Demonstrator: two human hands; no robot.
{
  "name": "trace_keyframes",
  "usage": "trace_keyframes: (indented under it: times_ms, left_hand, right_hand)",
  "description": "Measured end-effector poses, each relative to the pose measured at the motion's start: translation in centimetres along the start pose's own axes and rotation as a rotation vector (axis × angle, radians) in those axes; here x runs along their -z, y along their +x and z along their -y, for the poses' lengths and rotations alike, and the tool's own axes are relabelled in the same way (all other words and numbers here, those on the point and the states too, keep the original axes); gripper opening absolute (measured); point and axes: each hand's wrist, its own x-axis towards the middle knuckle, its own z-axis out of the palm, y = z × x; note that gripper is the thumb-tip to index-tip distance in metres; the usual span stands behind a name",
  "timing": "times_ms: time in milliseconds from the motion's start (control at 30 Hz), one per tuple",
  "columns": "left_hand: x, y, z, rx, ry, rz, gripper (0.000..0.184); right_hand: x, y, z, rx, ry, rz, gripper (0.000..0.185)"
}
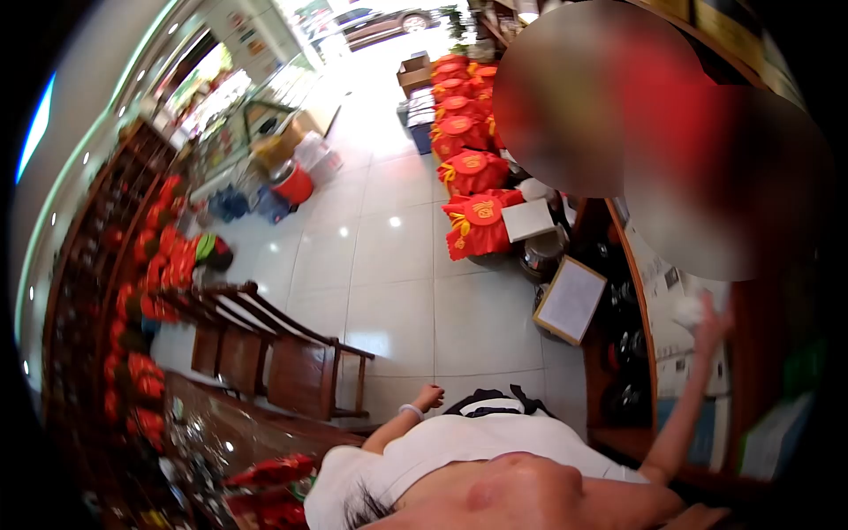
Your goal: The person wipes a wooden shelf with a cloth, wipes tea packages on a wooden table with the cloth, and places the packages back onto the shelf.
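Observation:
My left hand (430,397), with a pale bracelet at the wrist, hangs over the floor beside my white top (495,439). Its fingers are loosely curled and nothing shows in them. On the right side, my right hand (712,325) reaches out over the shelf unit, its fingers on a small white crumpled item (687,312) that looks like cloth or tissue. Pale boxes or panels (676,367) lie beneath and around that hand. Just above it, a large blurred patch hides part of the view.
Red cloth-covered jars (475,223) line the floor ahead, near a white-topped box (571,300). Dark round jars (629,346) fill the shelf at right. Wooden chairs (305,375) stand at left, with a red bucket (293,184) farther off. Tiled floor (389,305) lies between.

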Motion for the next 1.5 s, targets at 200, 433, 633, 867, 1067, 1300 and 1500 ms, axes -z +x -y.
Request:
trace_keyframes:
  times_ms: [200,433,633,867,1067,1300,1500]
  left_hand:
    - [0.4,1.2,-6.5,0.056,0.159,-0.039,0.021]
    - [-6.4,8.7,-19.5,-0.109,0.321,0.105,0.024]
    - [-16.0,10.6,-33.7,-0.386,0.384,0.400,0.020]
    - [-28.5,5.9,-42.3,-0.624,0.590,0.844,0.020]
    - [-36.9,-1.6,-45.4,-0.717,0.696,1.121,0.019]
    - [-42.9,-8.2,-48.8,-1.065,0.623,1.260,0.016]
    - [-49.4,-16.2,-51.3,-1.659,0.462,1.203,0.011]
  right_hand:
    - [9.1,8.1,-3.8,0.361,-0.809,-0.034,0.038]
    - [0.2,6.8,3.1,0.005,-1.257,0.198,0.040]
    - [-6.3,10.7,4.2,-0.021,-1.304,0.195,0.041]
    - [-4.6,9.9,2.9,0.025,-1.223,0.170,0.035]
    - [6.4,4.2,-0.2,-0.164,-1.150,-0.028,0.032]
    - [13.8,-1.7,-2.0,-0.355,-1.225,-0.370,0.045]
    - [8.5,0.8,3.2,-0.447,-1.007,-0.266,0.027]
